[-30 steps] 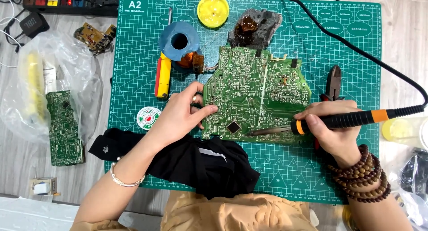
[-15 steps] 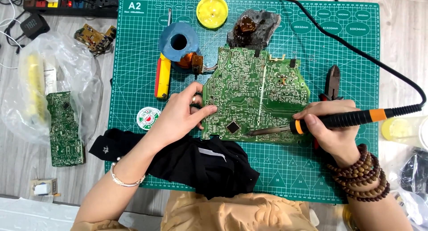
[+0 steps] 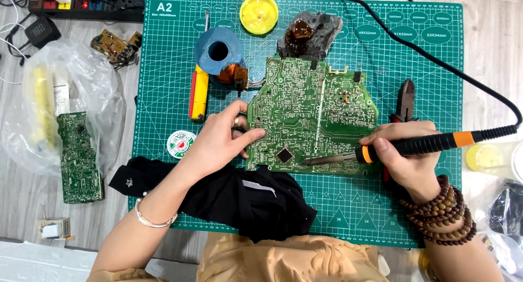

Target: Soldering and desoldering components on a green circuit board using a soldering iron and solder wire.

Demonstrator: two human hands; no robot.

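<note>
A circuit board point(image 3: 313, 116) is laid on the middle of a cutting mat point(image 3: 425, 53), with the left hand point(image 3: 220, 138) set against its left edge and the right hand point(image 3: 406, 154) at its right edge, where a soldering iron point(image 3: 403, 147) is gripped with its tip laid on the board's near edge. Behind the board a solder spool point(image 3: 218, 50), a round lid point(image 3: 259, 12) and a sponge holder point(image 3: 309, 34) are ranged, a cloth point(image 3: 239, 197) is spread before it, and pliers point(image 3: 406, 99) are placed to its right. Left of the mat, a second board point(image 3: 79, 157) is laid beside a plastic bag point(image 3: 54, 97).
</note>
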